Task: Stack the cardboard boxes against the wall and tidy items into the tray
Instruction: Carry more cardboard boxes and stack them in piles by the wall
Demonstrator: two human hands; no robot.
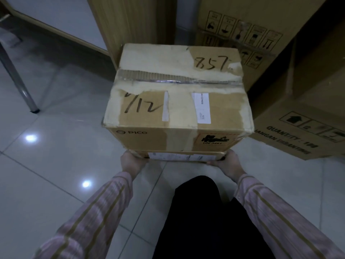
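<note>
Fingers (230,153) curl on both sides. Your left hand (131,162) grips the near left bottom corner of the lower box (179,156). Your right hand (228,162) grips its near right corner, thumb lying along the near bottom edge. Fingertips go under the box and are hidden. Lower box is flat; only its near face shows, with a white label.

Top box (177,94) sits on the lower one, closed and taped along the middle seam, top paper torn. "857" and a mark ending "/12" are written on it in black marker. Its near face has PICO print and a UN 3481 mark at near right.

You can't tell if the stack rests on the floor (56,156) or hangs just above it. Stack is toward the floor's far edge, where it meets the wall (56,17).

An upright brown panel (130,25) stands behind the stack; touching or not, can't tell. Tall box (242,25) with handling symbols stands behind at far right. Large box (298,128) with QUANTITY print sits on the floor just beside the stack's right side. Metal table leg (17,77) stands on the floor at left, well apart from the stack.

Your striped sleeves (97,212) reach in from the near edge, dark trouser leg (205,212) between them. Floor is glossy pale tile with two light reflections at left.
</note>
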